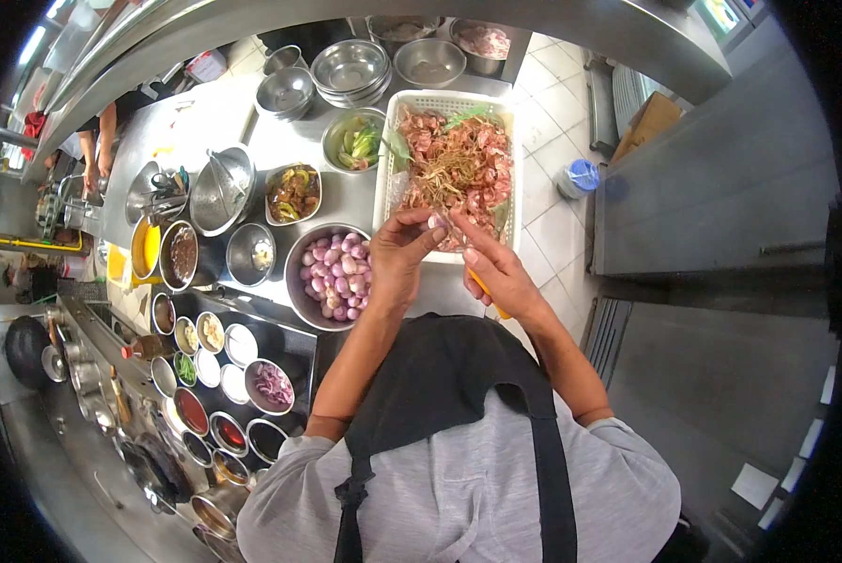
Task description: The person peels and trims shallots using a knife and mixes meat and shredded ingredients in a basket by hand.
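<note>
My left hand (402, 253) is pinched around a small, pale shallot (435, 221), mostly covered by the fingertips. In my right hand (507, 279) is a small knife with a yellow handle (488, 292); its blade is hard to make out near the shallot. Both hands are close together over the near edge of a white plastic basket (381, 178). Reddish, papery skins and stringy roots (459, 159) fill that basket. Left of my left forearm, a metal bowl (296, 305) holds many peeled purple shallots (335, 274).
Around the counter stand a bowl of green vegetables (358, 143), a dish of dark food (293, 193), a strainer (224, 188) and stacked metal bowls (351, 70). Sauce and ingredient containers (191, 410) sit lower left. A co-worker's hands (97, 174) show far left. A blue-lidded tub (579, 177) is on the floor.
</note>
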`<state>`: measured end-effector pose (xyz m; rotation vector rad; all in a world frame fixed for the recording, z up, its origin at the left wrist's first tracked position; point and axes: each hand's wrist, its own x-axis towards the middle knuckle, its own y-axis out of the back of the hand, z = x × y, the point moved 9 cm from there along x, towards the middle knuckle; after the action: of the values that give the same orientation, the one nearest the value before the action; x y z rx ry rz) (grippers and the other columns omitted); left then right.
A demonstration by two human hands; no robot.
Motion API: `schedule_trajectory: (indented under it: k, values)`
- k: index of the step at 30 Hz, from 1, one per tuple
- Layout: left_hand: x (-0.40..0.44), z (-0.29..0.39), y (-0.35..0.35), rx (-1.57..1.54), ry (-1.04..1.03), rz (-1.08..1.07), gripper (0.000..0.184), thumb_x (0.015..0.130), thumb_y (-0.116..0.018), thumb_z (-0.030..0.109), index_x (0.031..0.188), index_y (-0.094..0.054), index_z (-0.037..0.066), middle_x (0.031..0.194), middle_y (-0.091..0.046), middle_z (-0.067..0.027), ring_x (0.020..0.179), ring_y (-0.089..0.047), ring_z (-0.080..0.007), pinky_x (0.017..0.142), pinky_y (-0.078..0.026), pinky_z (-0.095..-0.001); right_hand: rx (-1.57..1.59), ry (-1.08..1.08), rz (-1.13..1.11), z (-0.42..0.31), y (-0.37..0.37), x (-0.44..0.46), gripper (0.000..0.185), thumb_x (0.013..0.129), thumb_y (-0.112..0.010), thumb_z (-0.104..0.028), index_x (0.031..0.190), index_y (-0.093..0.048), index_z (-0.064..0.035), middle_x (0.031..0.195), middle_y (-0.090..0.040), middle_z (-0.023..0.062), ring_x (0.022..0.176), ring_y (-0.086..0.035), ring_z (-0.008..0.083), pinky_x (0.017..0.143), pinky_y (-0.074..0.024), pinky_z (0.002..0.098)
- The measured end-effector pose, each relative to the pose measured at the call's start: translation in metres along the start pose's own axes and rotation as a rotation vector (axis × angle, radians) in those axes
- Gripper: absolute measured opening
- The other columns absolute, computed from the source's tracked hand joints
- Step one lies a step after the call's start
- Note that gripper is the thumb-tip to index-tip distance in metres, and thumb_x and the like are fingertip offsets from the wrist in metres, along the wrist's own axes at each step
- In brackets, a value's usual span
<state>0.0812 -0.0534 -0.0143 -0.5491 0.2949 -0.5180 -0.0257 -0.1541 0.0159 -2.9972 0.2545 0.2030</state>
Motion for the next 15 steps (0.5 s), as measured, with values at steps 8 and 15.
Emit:
schedule_trajectory:
  k: [8,15]
  values:
    - [-0.002,0.0,0.001,-0.052,0.032,-0.018,0.027,0.086,-0.073,-0.006,0.112,-0.067,0.0,0.102,-0.072,-0.0095,0.092,-0.069,-0.0174,0.084,-0.058,-0.0315,0.021,-0.021,0.014,-0.005,-0.002,0.0,0.056,0.107,-0.044,-0.033,0.157,-0.034,-0.0108,0.064,-0.048,-0.0008,0.052,-0.043,0.0056,0.046,-0.0375,0.0205]
    - [-0.005,-0.001,-0.002,-0.164,0.085,-0.003,0.025,0.091,-0.071,0.0,0.115,-0.066,-0.002,0.109,-0.072,-0.0115,0.101,-0.069,-0.0198,0.092,-0.056,-0.0345,0.081,-0.087,0.08,0.004,0.005,-0.003,0.055,0.108,-0.043,-0.032,0.158,-0.031,-0.012,0.065,-0.047,-0.0006,0.053,-0.044,0.0059,0.047,-0.0379,0.0204]
